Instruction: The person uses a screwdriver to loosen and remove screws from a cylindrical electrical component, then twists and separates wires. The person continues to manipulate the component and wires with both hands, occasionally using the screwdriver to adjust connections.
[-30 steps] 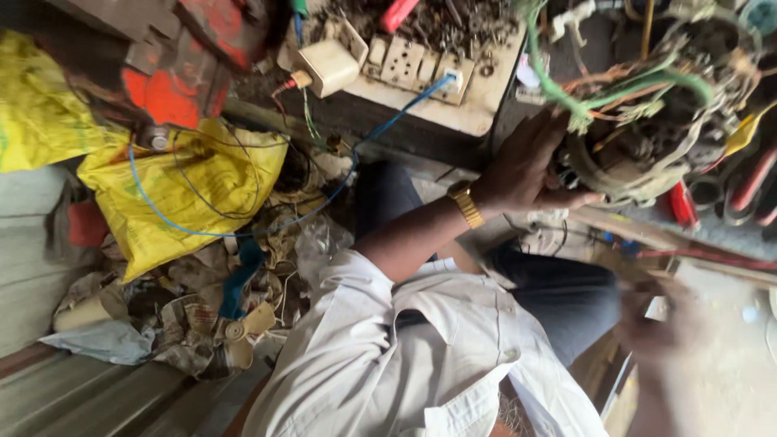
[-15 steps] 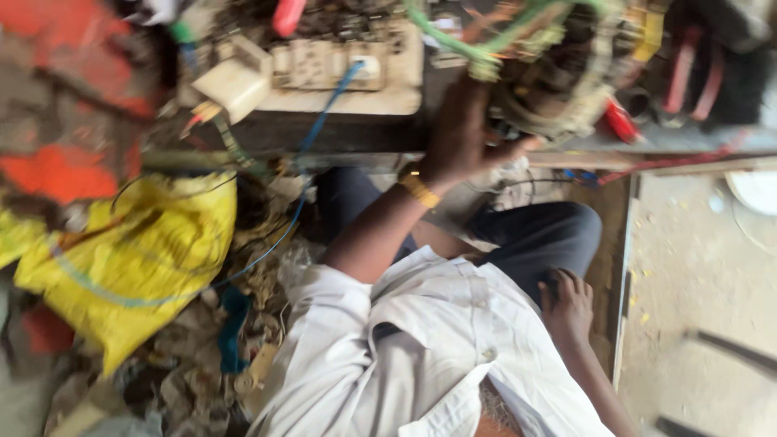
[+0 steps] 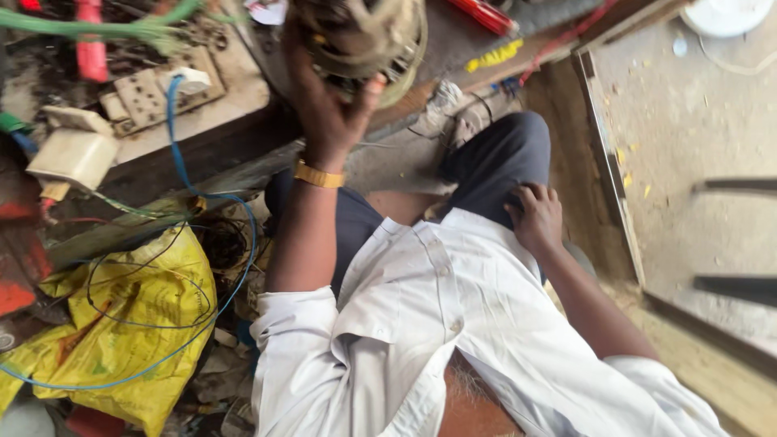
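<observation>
Copper-brown winding: a round motor coil [image 3: 368, 36] sits at the far edge of the scene, above the wooden bench [image 3: 235, 105], its upper part cut off by the frame.
Left hand [image 3: 328, 113]: raised to the motor coil from below; thumb and fingers spread around its lower rim and closed against it, so the hand has hold of the coil.
Wrist: a gold watch band [image 3: 317, 175] circles the left wrist, just near of the hand.
Right hand [image 3: 536, 217]: lies flat on the dark trouser leg [image 3: 498, 166] at the right, fingers loosely bent and holding nothing.
Clothing: a white shirt [image 3: 437, 324] fills the near centre, its left sleeve rolled up to the elbow.
Bench: a beige socket board [image 3: 150, 93] lies at far left of the coil, with a white plug [image 3: 188, 79] set in it.
Cable: 1 blue wire [image 3: 235, 267] runs from the plug, over the bench edge and down in a loop across the yellow sack.
Yellow sack [image 3: 121, 324]: crumpled on the floor at near left, among scrap and thin black wires.
Far left: a cream box [image 3: 73, 158] rests on the bench, beside red parts and a green hose [image 3: 105, 26].
Right: a bare concrete floor [image 3: 696, 121] lies beyond a wooden sill.
</observation>
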Available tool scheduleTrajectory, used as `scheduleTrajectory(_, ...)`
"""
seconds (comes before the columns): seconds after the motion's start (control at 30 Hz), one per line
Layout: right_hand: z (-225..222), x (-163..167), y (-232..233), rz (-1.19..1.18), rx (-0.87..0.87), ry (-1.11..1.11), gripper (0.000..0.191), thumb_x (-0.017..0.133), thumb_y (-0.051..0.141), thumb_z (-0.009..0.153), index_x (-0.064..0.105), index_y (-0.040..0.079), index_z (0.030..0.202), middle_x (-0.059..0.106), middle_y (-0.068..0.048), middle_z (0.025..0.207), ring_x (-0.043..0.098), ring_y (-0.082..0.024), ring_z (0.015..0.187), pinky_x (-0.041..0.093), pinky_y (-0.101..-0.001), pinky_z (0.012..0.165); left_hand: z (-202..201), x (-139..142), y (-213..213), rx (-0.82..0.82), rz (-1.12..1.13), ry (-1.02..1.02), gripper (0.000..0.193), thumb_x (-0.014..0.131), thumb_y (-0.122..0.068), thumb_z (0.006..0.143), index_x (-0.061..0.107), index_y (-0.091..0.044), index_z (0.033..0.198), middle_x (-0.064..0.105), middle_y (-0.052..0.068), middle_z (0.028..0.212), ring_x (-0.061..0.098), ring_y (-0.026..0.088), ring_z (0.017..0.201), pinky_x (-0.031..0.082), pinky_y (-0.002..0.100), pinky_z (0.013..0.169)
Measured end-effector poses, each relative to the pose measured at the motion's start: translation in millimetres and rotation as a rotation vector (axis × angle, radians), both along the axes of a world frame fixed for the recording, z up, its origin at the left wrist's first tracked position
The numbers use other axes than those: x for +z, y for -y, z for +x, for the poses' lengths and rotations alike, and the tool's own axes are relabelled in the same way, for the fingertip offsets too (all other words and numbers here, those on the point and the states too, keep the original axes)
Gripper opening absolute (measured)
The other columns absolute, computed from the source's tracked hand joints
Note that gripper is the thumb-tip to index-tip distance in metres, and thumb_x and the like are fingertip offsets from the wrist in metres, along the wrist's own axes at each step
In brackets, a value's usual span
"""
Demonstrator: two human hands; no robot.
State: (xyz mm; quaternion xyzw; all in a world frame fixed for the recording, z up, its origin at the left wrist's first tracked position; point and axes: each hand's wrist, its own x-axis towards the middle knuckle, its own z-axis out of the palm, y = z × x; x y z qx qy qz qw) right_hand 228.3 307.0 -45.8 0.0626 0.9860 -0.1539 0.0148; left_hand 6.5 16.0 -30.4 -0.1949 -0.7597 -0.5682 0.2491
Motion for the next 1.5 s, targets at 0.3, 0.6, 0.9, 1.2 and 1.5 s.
scheduleTrajectory(0.3,21.5,19.4,-5.9,-0.127,0.158,0.003,0.062,0.08,0.04,0.075,0.065,0.007,0.124,0.055,-0.016,0.136,0.048,-0.04,0.125,0.039,-0.052,0.105,4.8,16.7,9.7,-0.073,-0.071,0.065,0.103,0.08,-0.05,0.098,0.016,-0.007,0.167,0.033,0.016,0.162,0.039,0.03,0.152,0.036,0.042,0.124)
scheduleTrajectory(0.6,-51.5,8.1,-18.5,-0.116,0.085,0.068,0.05,0.078,0.039,0.075,0.07,0.021,0.121,0.055,-0.006,0.145,0.045,-0.035,0.137,0.037,-0.0515,0.11,-20.6,42.4,27.2,-0.225,-0.307,0.15,0.084,0.08,-0.043,0.093,0.035,-0.005,0.153,0.046,0.018,0.149,0.049,0.033,0.139,0.042,0.045,0.115)
scheduleTrajectory(0.9,-117.7,89.7,-20.4,-0.222,-0.056,0.292,0.038,0.076,0.036,0.08,0.073,0.018,0.113,0.063,-0.008,0.135,0.053,-0.034,0.128,0.044,-0.0468,0.104,-30.3,110.0,28.4,-0.261,-0.542,0.219,0.064,0.076,-0.044,0.089,0.056,-0.004,0.135,0.062,0.02,0.132,0.061,0.04,0.123,0.049,0.049,0.105)
scheduleTrajectory(1.2,-77.5,187.8,-56.4,-0.532,-0.631,0.76,0.038,0.063,0.037,0.101,0.069,0.008,0.124,0.074,-0.017,0.115,0.07,-0.031,0.102,0.056,-0.0409,0.088,-31.8,170.7,21.1,-0.288,-0.293,0.527,0.06,0.085,-0.034,0.085,0.056,0.0,0.126,0.069,0.017,0.117,0.071,0.033,0.102,0.059,0.042,0.085)
scheduleTrajectory(1.5,-35.8,246.1,-78.7,-1.287,-0.576,1.177,0.045,0.063,0.025,0.093,0.067,0.003,0.132,0.075,-0.014,0.12,0.07,-0.019,0.1,0.057,-0.0348,0.086,-36.5,220.9,17.0,-0.211,-0.463,0.588,0.081,0.088,-0.041,0.08,0.046,0.003,0.133,0.065,0.021,0.122,0.066,0.033,0.106,0.056,0.044,0.087)
